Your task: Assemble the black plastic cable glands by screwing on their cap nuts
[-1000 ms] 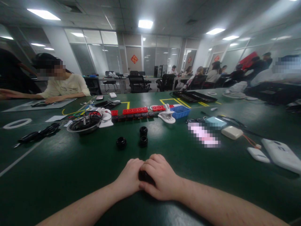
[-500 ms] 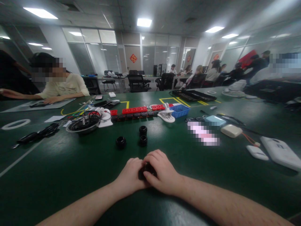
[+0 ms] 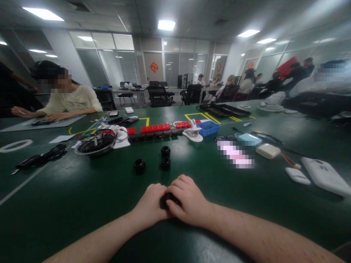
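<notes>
Close to the table's near side, a glossy black round fitting (image 3: 172, 199) sits between my two hands, mostly covered by them. My left hand (image 3: 152, 202) is closed around its left side, with the fingertips hidden behind it. Over its top and right side curls my right hand (image 3: 188, 201), the thumb bent across the front. Beyond my hands stand similar black pieces with round openings on top: a single fitting (image 3: 139, 166) to the left, and a front fitting (image 3: 166, 163) touching or nearly touching a rear fitting (image 3: 165, 151).
On the green table (image 3: 109, 193), a metal bowl (image 3: 94, 148) holds dark parts. Red and black strips, a white clamp (image 3: 192, 134) and a blue basket (image 3: 208, 128) lie farther back. A white power bank (image 3: 325, 175) lies right. At left sits another person (image 3: 74, 100).
Both hands stay closed on the fitting, with only slight finger movement. The view has shifted slightly to the right. The hand of the person at left has moved.
</notes>
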The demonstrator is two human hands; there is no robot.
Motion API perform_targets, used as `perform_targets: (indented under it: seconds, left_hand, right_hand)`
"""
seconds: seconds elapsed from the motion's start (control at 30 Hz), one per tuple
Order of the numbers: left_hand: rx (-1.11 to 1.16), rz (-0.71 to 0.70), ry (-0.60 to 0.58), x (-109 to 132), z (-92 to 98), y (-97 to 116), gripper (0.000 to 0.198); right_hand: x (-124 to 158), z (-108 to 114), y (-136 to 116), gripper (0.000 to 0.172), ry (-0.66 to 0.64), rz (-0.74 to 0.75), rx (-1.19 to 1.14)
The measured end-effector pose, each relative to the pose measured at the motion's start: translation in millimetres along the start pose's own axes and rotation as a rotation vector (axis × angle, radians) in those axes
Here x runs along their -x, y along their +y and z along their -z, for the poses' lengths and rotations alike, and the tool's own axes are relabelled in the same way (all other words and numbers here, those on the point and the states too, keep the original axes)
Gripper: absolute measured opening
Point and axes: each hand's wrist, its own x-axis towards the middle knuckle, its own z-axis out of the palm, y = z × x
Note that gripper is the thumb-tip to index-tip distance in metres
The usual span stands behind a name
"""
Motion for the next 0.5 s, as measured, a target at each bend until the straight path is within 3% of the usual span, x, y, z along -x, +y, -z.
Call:
perform_targets:
  seconds: [0.5]
  left_hand:
    - [-0.084,-0.059,0.032,-3,-11.8,-13,0.005]
  right_hand:
    - [1,-3,-12,0.020,-0.060,0.229,0.083]
